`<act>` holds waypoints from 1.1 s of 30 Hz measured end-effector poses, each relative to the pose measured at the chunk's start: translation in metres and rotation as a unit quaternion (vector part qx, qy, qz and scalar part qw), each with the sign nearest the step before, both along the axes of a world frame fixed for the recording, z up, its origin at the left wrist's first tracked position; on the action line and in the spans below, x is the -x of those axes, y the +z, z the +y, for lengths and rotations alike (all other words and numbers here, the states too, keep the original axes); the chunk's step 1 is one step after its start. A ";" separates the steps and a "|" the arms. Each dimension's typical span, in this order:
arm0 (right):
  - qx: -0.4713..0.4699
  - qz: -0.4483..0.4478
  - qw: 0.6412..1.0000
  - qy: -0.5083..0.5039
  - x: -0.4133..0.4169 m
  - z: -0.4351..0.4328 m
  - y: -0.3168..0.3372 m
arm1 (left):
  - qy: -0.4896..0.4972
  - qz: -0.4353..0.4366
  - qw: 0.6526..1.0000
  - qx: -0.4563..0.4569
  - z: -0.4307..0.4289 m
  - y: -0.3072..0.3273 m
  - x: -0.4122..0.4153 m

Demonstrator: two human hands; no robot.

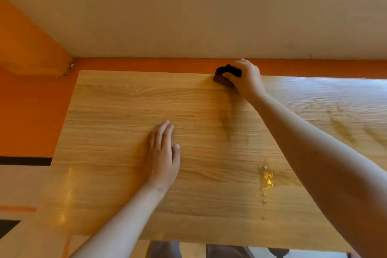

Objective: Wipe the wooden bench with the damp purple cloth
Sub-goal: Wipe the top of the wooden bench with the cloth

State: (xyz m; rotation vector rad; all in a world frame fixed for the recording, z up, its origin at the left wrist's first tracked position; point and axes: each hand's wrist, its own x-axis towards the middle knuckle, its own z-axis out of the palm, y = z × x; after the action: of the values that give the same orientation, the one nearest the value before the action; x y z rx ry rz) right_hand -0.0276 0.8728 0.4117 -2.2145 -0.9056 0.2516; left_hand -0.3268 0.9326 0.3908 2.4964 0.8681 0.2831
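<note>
The wooden bench (117, 111) fills the middle of the view, its light grain running left to right. At its far edge my right hand (247, 78) grips the bunched dark purple cloth (225, 74), pressing it onto the wood next to the wall. Most of the cloth is hidden under my fingers. My left hand (164, 153) lies flat on the bench, fingers straight, well nearer to me and left of the cloth. Wet streaks and droplets (267, 180) glisten on the right half of the bench.
An orange strip (146, 64) runs along the bench's far edge below a pale wall (188, 6). Orange and cream floor (27, 121) lies to the left of the bench end. My legs show below the near edge (165, 250).
</note>
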 end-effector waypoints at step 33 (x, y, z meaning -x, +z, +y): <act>-0.032 -0.015 0.964 0.262 0.137 -0.090 -0.010 | 0.022 -0.006 0.999 -0.032 -0.025 -0.006 -0.013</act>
State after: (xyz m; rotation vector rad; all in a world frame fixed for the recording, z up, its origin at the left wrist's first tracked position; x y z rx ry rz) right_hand -0.1647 0.7830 0.4012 -1.8874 -1.4882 0.4263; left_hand -0.3142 0.9078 0.3844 2.5342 0.9229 0.3462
